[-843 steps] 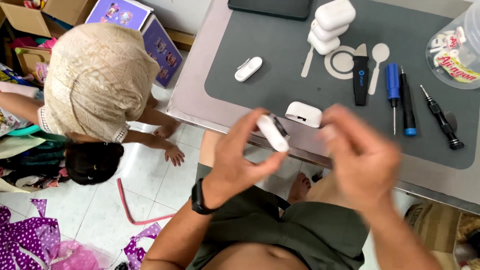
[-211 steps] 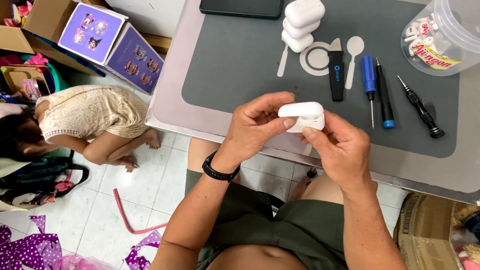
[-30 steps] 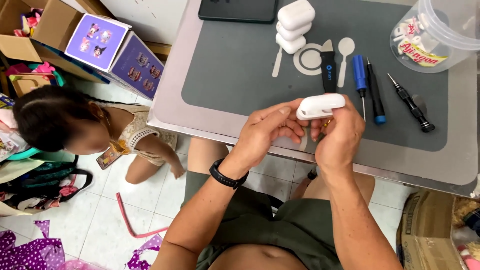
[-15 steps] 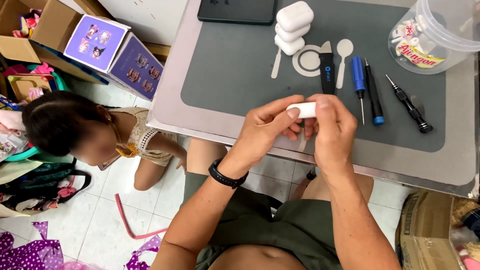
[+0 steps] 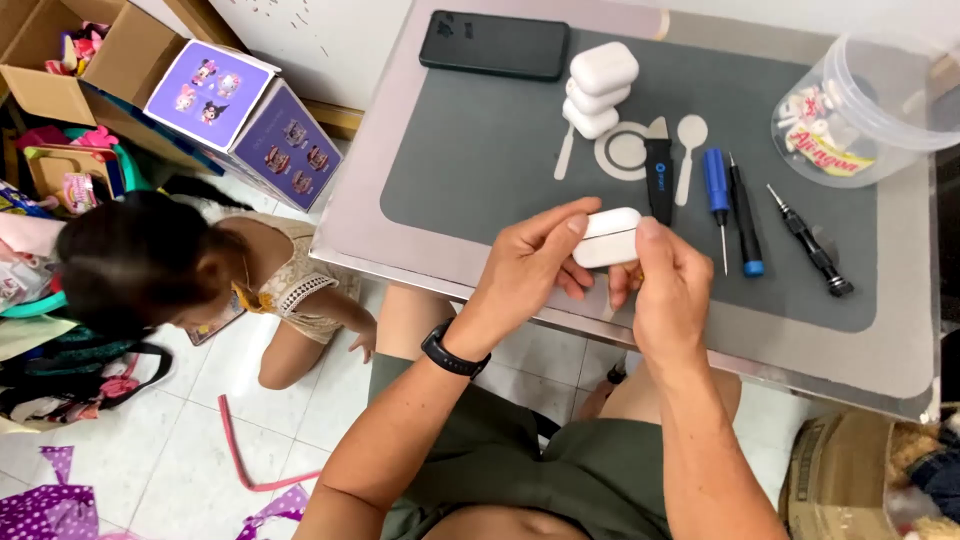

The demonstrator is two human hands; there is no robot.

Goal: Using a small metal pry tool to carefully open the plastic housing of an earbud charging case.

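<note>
**A:** Both hands are up over the near edge of the grey work mat (image 5: 480, 170), and between them sits a small white rounded plastic earbud case (image 5: 608, 237).

**B:** Who's got it?

**A:** Both. The left hand (image 5: 525, 265) is curled around the case's left end, index finger along its top edge and thumb beneath. The right hand (image 5: 668, 290) pinches the right end, thumb pressed to the top. Both are closed on it, and the case is held in the air, lying level, with the seam between lid and body showing as a thin line.

**B:** What's around it?

**A:** Just behind, on the mat, a row of tools: a flat black pry tool (image 5: 659, 180), a blue-handled screwdriver (image 5: 716, 190), a black driver with a blue tip (image 5: 744, 222) and a black screwdriver (image 5: 808, 240) farther right. Further back, three white cases stacked in a pile (image 5: 598, 88), a black phone lying flat (image 5: 494, 44), and a clear plastic tub (image 5: 865, 105) at the right corner.

**B:** And off the table?

**A:** A child crouches on the tiled floor (image 5: 150, 440) to the left, near open cardboard boxes (image 5: 95, 50).
</note>
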